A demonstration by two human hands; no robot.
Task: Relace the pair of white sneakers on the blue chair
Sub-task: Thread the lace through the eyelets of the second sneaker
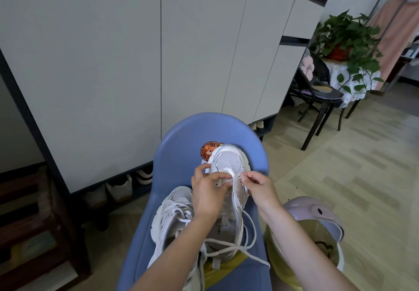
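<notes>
**A:** so where are the sneakers at right now?

**B:** both on the blue chair (181,131). The far white sneaker (226,161) sits toe-away on the seat, right by the squirrel sticker (206,151) on the backrest. The near white sneaker (172,218) lies just to its left, closer to the camera, laces still in it.

**A:** and the hands?

**B:** left hand (207,196) is over the far sneaker's tongue, fingers curled, pinching at an eyelet on the left side. Right hand (260,187) pinches the white shoelace (247,243) at an eyelet on the right edge. The rest of that lace trails loose across the shoe opening and down over the seat.

**A:** anything else around?

**B:** lilac potty (313,213) on the floor just right of the chair, white cabinet (136,52) behind, potted plant (347,36) on a small table far right.
</notes>
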